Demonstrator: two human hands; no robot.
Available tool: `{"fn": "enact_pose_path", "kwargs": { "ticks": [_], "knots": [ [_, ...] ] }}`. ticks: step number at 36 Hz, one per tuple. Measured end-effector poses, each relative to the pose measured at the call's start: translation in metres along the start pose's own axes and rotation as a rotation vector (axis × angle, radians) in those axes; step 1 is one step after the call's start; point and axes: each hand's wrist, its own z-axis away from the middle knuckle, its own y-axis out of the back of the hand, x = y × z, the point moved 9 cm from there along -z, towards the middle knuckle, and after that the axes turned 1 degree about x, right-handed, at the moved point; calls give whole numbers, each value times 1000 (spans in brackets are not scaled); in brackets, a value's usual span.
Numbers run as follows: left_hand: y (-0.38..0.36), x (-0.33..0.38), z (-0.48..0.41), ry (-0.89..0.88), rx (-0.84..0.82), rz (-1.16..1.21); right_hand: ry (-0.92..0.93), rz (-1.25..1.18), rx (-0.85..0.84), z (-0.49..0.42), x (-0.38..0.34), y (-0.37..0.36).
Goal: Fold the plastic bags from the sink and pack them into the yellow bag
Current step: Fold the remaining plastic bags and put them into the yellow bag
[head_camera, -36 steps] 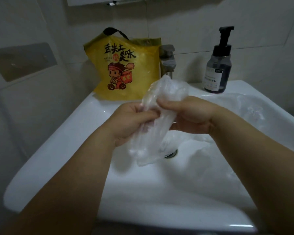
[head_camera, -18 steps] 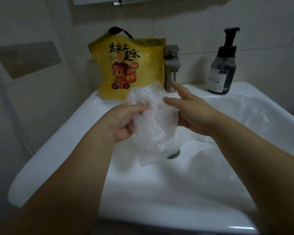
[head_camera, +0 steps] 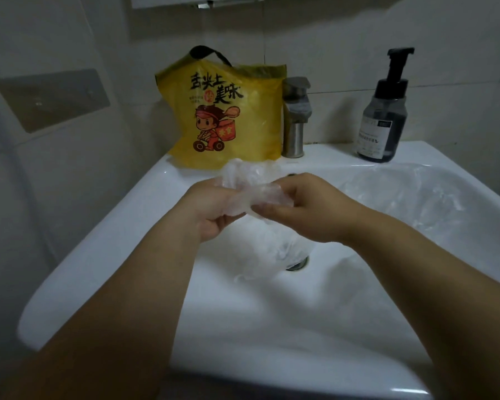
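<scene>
Both at work: my right grip, splayed free half a second ago, has curled back onto the clear plastic bag my left grip pinches at frame centre over the sink, a fold I judge half-made, the yellow bag at upper centre waiting.

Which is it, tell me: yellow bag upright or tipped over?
Upright: the yellow bag stands on the sink ledge, handle uppermost.
</scene>
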Motion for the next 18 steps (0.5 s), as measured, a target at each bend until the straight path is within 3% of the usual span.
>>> {"fn": "enact_pose_path", "kwargs": {
  "ticks": [6, 11, 15, 18],
  "knots": [
    [-29, 8, 11, -151, -155, -160, -126, -144, 126, -5, 21, 10],
    [-41, 13, 21, -186, -286, -133, -254, -133, 265, -3, 39, 25],
    [-48, 12, 30, -174, -388, -127, -478, -462, 143, 2, 62, 12],
    [-52, 10, 33, -145, -441, -121, -541, -673, 22, 4, 65, -3]
  ]
}}
